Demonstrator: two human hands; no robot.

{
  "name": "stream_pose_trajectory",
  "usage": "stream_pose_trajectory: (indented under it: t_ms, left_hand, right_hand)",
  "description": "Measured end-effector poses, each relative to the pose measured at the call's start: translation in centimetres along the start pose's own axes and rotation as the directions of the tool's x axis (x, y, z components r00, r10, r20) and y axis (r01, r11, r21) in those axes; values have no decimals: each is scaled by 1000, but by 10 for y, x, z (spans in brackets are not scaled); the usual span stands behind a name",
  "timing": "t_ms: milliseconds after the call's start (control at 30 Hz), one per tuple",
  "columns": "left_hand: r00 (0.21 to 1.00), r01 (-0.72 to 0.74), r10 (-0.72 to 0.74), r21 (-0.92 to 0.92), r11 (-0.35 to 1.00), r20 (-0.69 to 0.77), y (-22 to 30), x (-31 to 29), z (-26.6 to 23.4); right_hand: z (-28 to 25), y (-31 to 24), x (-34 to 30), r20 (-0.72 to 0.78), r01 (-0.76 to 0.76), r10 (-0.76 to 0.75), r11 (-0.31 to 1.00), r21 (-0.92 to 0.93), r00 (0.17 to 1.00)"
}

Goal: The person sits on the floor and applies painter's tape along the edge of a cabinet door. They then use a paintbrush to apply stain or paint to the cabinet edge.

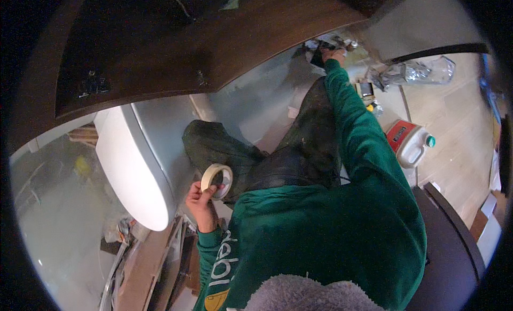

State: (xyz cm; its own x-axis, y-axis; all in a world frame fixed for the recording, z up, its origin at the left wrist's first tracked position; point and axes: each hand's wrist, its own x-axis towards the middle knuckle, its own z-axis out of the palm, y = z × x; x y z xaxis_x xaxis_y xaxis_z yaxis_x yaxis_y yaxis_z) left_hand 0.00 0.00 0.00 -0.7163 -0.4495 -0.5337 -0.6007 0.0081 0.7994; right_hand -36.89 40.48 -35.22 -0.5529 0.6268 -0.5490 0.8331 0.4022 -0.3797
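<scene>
Room is bounded up top by the brown panel's point(155, 59) edge; upper right, the right hand point(335, 55) is outstretched, its fingers' state unreadable; left of centre, the tape roll point(207, 177) is gripped by the left hand point(201, 206).

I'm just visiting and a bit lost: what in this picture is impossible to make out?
Head view:
- What the right hand touches: too small and blurred among clutter.
- The brown panel's far end: cut off by the top edge.
- Part of the dark cabinet: hidden by the green sweatshirt.
</scene>
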Motion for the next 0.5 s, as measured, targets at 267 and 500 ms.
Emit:
stream_pose_trajectory:
  t_ms: [267,500]
  left_hand:
    - [996,33,-86,-741,670,-33,45,-17,12]
    - [924,-383,332,-422,822,-192,129,20,-5]
  right_hand:
    - [25,16,22,-139,96,-113,988,-120,984]
    - [76,42,-72,141,221,-407,718,660,902]
